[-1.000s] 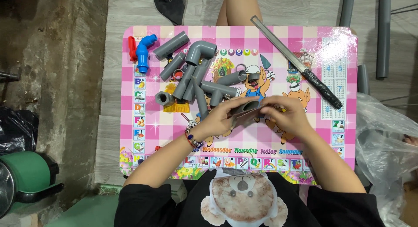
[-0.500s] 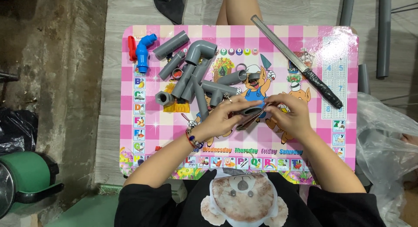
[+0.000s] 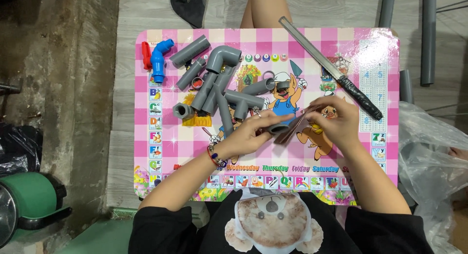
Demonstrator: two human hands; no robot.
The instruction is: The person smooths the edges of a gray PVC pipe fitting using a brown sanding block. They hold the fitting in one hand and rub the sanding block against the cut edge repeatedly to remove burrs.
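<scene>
Holding a short grey pipe piece [image 3: 279, 128] in my left hand [image 3: 248, 134], fingers closed round its middle above the pink table [image 3: 375, 186], I judge it light, stiff and smooth. My right hand [image 3: 336, 121] pinches a thin brown sheet [image 3: 292, 130], probably sandpaper, against its end.

A blue valve [image 3: 161, 60] beside a heap of grey pipes [image 3: 214, 88], a long saw [image 3: 330, 69], green pot [image 3: 30, 201] on the floor
</scene>
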